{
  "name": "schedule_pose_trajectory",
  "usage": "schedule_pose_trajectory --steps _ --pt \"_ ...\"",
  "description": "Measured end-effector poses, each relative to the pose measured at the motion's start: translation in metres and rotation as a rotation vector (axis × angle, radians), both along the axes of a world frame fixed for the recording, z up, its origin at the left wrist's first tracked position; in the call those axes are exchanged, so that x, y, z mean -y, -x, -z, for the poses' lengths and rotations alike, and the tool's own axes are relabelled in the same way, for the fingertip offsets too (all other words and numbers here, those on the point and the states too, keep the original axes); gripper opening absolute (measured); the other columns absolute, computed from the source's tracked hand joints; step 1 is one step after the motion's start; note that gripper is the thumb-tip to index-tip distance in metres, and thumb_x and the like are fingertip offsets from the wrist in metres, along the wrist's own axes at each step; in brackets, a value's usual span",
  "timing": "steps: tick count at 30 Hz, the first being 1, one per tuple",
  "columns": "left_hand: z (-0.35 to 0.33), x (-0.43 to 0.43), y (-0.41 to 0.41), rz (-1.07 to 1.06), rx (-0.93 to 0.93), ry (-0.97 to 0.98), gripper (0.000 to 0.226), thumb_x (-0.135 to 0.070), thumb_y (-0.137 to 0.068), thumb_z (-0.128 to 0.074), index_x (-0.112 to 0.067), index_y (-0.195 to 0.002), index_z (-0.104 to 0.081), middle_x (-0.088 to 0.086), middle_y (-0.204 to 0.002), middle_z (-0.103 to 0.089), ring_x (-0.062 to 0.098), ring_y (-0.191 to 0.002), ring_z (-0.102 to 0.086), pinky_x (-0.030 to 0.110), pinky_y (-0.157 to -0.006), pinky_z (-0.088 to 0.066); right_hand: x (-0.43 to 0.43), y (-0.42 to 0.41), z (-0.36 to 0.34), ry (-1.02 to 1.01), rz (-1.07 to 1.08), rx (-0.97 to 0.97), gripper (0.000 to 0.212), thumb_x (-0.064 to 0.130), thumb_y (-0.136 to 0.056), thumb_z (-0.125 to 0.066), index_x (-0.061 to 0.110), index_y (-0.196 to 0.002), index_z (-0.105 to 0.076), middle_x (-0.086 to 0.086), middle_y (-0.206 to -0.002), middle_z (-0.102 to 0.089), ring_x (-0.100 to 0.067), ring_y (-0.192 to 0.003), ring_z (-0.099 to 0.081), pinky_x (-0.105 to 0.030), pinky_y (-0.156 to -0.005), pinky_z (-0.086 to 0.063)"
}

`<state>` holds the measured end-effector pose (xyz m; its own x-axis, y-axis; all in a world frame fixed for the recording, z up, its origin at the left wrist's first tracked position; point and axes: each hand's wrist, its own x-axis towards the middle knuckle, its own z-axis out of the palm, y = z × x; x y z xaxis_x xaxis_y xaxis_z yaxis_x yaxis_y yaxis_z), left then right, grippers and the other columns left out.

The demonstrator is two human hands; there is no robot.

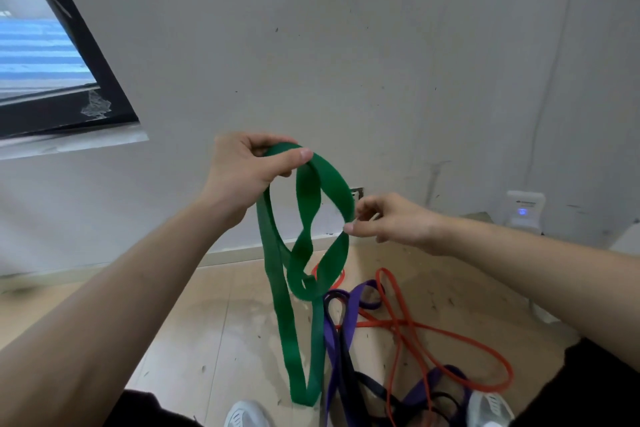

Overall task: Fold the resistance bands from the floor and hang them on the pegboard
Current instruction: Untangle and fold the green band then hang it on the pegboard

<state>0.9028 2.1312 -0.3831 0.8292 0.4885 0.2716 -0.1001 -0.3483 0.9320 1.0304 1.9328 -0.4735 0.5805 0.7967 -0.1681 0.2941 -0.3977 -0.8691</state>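
Green resistance band (284,322) hangs from your left hand (242,166), gripped at its top so twists drop free (tail near the floor (207,322)); your right hand (394,218) pinches one loop, likely to untwist it.

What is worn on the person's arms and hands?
Nothing that shows. The left arm and right arm are bare, with no sleeves in view. The left hand and right hand carry no gloves, rings, watch or bracelet.

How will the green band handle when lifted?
Likely floppy: the green band twists and droops in loops below the left hand. Probably light: the right hand pinches one strand with little apparent effort.
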Motion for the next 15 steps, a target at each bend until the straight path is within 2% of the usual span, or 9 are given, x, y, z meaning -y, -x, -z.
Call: schedule_pose_trajectory --steps 3,6,8,10,12,15 --pt "-0.001 0.0 0.001 -0.053 0.043 0.015 0.019 -0.014 -0.075 -0.086 -0.008 -0.091 -0.077 -0.002 -0.067 -0.072 0.007 -0.057 -0.063 0.013 -0.057 -0.047 -0.012 0.003 0.009 -0.044 0.138 -0.015 0.017 0.027 -0.094 -0.07 0.014 -0.105 -0.068 -0.005 -0.097 -0.067 -0.018 -0.087 -0.061 -0.029 -0.073 -0.05" --pt "-0.001 -0.001 0.002 -0.1 0.072 0.031 0.023 -0.018 -0.074 -0.087 -0.009 -0.093 -0.078 -0.003 -0.068 -0.073 0.008 -0.059 -0.063 0.014 -0.058 -0.047 -0.023 0.003 0.016 -0.096 0.27 -0.008 0.04 0.036 -0.086 -0.079 0.015 -0.115 -0.062 -0.007 -0.104 -0.066 -0.018 -0.087 -0.062 -0.025 -0.066 -0.049" --pt "-0.001 -0.001 0.001 -0.122 0.094 0.065 0.023 -0.021 -0.074 -0.087 -0.012 -0.093 -0.078 -0.005 -0.067 -0.073 0.009 -0.059 -0.064 0.016 -0.059 -0.047 -0.028 0.003 0.023 -0.082 0.34 0.021 0.048 0.042 -0.08 -0.083 0.015 -0.113 -0.061 -0.007 -0.101 -0.065 -0.019 -0.086 -0.062 -0.029 -0.065 -0.051" --pt "-0.002 -0.001 0.001 -0.141 0.12 0.091 0.024 -0.021 -0.074 -0.087 -0.011 -0.094 -0.078 -0.004 -0.068 -0.072 0.01 -0.06 -0.064 0.017 -0.059 -0.047 -0.032 0.0 0.027 -0.097 0.402 0.008 0.034 0.035 -0.087 -0.078 0.012 -0.106 -0.063 -0.012 -0.098 -0.066 -0.024 -0.084 -0.064 -0.039 -0.07 -0.06" --pt "-0.002 -0.004 0.001 -0.154 0.128 0.105 0.026 -0.023 -0.074 -0.087 -0.01 -0.096 -0.078 -0.003 -0.07 -0.073 0.011 -0.061 -0.064 0.018 -0.06 -0.048 -0.033 -0.005 0.026 -0.15 0.443 -0.038 0.016 0.023 -0.095 -0.069 0.008 -0.099 -0.065 -0.015 -0.096 -0.067 -0.025 -0.085 -0.064 -0.041 -0.075 -0.06" --pt "0.001 -0.012 0.002 -0.168 0.098 0.11 0.027 -0.028 -0.074 -0.087 -0.013 -0.095 -0.079 -0.001 -0.074 -0.074 0.013 -0.064 -0.065 0.024 -0.063 -0.048 -0.029 -0.018 0.018 -0.206 0.48 -0.069 0.015 0.02 -0.099 -0.064 0.006 -0.094 -0.068 -0.015 -0.094 -0.069 -0.024 -0.088 -0.065 -0.04 -0.082 -0.06"
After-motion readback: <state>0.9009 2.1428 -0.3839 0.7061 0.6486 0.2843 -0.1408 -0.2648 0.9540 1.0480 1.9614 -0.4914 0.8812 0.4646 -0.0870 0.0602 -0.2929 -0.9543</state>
